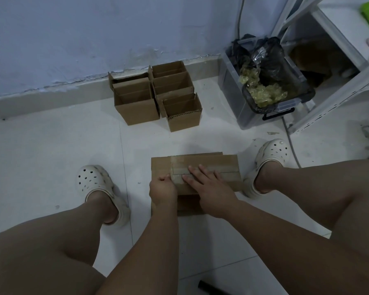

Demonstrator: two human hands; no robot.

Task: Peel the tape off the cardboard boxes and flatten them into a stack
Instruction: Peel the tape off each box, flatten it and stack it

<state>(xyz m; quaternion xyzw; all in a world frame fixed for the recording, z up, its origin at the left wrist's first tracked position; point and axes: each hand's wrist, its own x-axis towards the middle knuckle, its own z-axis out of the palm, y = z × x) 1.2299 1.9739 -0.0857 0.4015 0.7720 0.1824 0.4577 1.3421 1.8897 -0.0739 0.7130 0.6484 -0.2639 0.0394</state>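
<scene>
We pin the box [229, 161] with a flat, unclenched right grip [211, 188]; left grip [163, 188] pinches tape [176, 166] at its nine o'clock edge.

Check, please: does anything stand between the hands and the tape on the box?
Nothing visible does. The left hand pinches the tape near the left end of the box, and the right hand lies flat on top of it.

Brown cardboard box [211, 161] on white tiled floor [51, 156], between feet in white perforated clogs [94, 182]. Left hand [163, 191] curled, pinching end of clear tape strip [228, 168]. Right hand [213, 188] flat, fingers spread, pressing box top. Cluster of open brown cardboard boxes [158, 96] against wall. Clear plastic bin [232, 103], lined with black bag, holds crumpled tape wads [262, 94].
</scene>
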